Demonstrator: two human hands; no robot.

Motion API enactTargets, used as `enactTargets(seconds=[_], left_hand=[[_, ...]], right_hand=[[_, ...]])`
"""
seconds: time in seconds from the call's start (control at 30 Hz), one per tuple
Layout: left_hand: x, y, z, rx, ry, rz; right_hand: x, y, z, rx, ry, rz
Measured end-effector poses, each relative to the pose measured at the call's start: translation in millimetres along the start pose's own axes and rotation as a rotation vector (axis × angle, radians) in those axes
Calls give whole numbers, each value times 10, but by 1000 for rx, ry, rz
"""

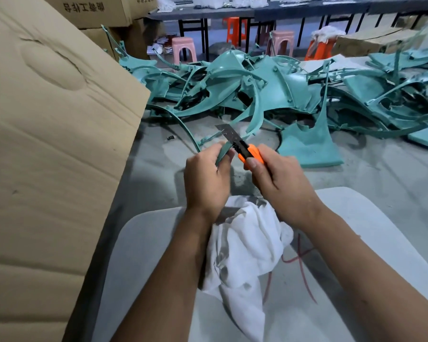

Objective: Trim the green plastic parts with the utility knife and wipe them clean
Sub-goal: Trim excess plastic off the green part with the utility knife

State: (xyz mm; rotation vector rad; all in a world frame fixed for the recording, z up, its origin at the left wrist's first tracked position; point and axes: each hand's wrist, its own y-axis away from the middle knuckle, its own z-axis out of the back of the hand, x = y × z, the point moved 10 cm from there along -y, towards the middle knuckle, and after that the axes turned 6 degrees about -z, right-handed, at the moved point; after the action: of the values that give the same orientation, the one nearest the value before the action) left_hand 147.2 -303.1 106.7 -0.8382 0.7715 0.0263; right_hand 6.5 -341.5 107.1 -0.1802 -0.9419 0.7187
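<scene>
While the left hand [206,180] is pinching a curved green plastic strip [223,151] at frame centre, the right hand [281,183] is gripping an orange utility knife [242,146], its blade pointing toward the upper left.

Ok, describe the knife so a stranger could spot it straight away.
Start at the heap of green plastic parts on the floor, then drop to the two hands in front of it. The knife is in the right hand: the only thing with an orange handle and grey blade.
</scene>
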Motion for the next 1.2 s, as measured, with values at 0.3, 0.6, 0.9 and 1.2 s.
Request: enactTargets(seconds=[0.3,0.6,0.9,1.2], left_hand=[[-32,-17,21,-58,165,24],[86,-2,-22,43,311,64],[149,3,-76,63,654,137],[181,-13,-120,131,563,130]], right_hand=[[-67,6,3,18,-166,-47],[-435,-50,558,-338,162,-177],[-222,-33,412,-282,198,-2],[-197,-30,393,-247,188,-46]])
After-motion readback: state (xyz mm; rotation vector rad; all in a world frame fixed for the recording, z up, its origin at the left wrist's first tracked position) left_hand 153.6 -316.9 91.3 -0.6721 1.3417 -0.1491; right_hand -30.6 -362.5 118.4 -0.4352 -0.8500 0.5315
